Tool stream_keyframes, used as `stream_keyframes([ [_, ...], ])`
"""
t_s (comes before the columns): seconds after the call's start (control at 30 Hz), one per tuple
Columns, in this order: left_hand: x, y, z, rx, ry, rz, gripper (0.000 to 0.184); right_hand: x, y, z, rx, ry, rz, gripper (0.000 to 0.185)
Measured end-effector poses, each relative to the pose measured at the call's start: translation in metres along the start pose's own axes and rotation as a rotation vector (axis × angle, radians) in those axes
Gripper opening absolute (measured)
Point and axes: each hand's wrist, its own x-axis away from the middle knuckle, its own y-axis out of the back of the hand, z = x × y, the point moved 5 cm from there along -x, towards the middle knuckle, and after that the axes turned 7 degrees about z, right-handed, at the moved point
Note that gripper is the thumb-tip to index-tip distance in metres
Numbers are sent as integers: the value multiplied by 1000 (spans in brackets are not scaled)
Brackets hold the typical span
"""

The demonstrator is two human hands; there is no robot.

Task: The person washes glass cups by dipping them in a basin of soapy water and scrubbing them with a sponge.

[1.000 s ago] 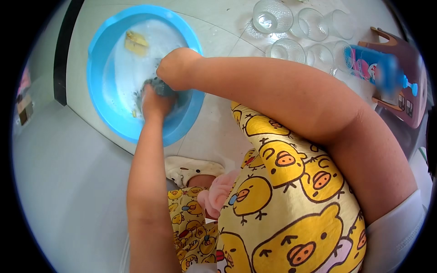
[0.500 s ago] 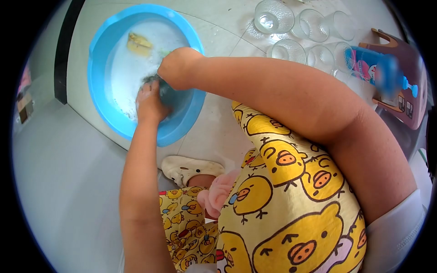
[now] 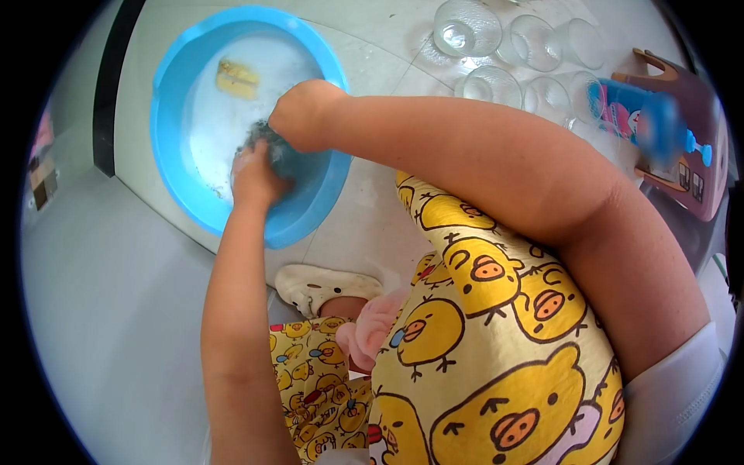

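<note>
A blue basin on the floor contains cloudy, sudsy water, with a pale yellow piece floating near its far side. My right hand is closed over the right part of the basin, its fingertips and whatever they hold hidden behind the fist. Just beside it, my left hand is in the basin, fingers and thumb apart, slightly blurred. Between the two hands lies a dark grey-green thing, partly under water and too unclear to name.
Several clear glasses stand on the tiled floor at the upper right. Beside them are a blue and pink package and a brownish-pink plastic stool. A white shoe is below the basin, near the yellow patterned clothing.
My left hand has shifted slightly left and its fingers show more clearly than a second ago. My right hand stays almost in place. The yellow piece has drifted slightly.
</note>
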Motion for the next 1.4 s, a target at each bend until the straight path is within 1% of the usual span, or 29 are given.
stream_keyframes([
  [0.03,-2,-5,13,175,179,-3,77,0,0,1,27,-1,5,16],
  [0.07,-8,-9,18,173,179,0,77,1,-1,1,51,-1,10,16],
  [0.13,-16,-30,32,1003,332,113,78,2,0,1,39,-2,7,16],
  [0.17,-16,-37,34,1002,336,114,78,3,1,0,26,-1,6,16],
  [0.23,-8,-22,21,576,53,-63,78,3,0,0,25,-1,17,16],
  [0.27,-4,-20,21,578,52,-63,78,2,0,0,26,-7,27,16],
  [0.33,10,4,-6,46,-261,-164,82,1,1,1,5,-1,20,16],
  [0.37,7,-4,-4,48,-263,-166,82,1,1,1,-19,7,12,16],
  [0.43,5,-11,2,48,-154,-339,84,0,1,2,12,0,14,16],
  [0.47,1,-13,6,45,-157,-340,84,-1,1,3,41,-6,13,15],
  [0.53,-3,-15,21,706,95,-134,84,2,1,1,36,-4,-4,15],
  [0.57,-2,-16,21,703,96,-132,84,3,0,0,35,-1,-17,15],
  [0.63,7,-15,26,1201,-17,-257,83,3,-1,-2,27,3,-4,16],
  [0.67,11,-15,27,1202,-16,-257,83,2,-2,-2,21,4,10,16],
  [0.73,25,-2,27,1348,-198,-461,85,-2,-4,-2,7,3,8,18],
  [0.77,30,3,28,1366,-263,-508,86,-4,-4,-2,-5,-1,4,20],
  [0.8,34,6,28,1369,-263,-510,86,-5,-4,0,-2,0,5,20],
  [0.9,48,23,27,1418,-422,-694,81,-6,0,2,-63,-10,-27,24],
  [0.97,48,22,29,1462,-441,-736,80,-4,4,3,-110,19,-27,31],
  [1.0,49,23,30,1502,-457,-775,78,-2,4,2,-111,19,-27,31],
  [1.03,49,25,27,1501,-457,-774,78,2,6,1,-141,58,-68,34],
  [1.1,49,24,24,1695,-408,-734,73,3,6,1,-173,98,-110,37],
  [1.13,50,25,23,1695,-407,-734,73,1,5,0,-188,100,-139,39],
  [1.17,49,23,24,1794,-360,-724,70,0,4,-1,-203,103,-169,41],
  [1.2,48,21,24,1892,-310,-713,67,1,4,-1,-203,104,-170,41],
  [1.23,48,22,22,1891,-309,-715,67,2,4,-2,-204,93,-176,40],
  [1.3,49,23,23,1950,-335,-749,62,1,4,-3,-204,82,-181,39],
  [1.4,50,25,23,1955,-360,-745,60,0,3,-3,-190,80,-182,39],
])
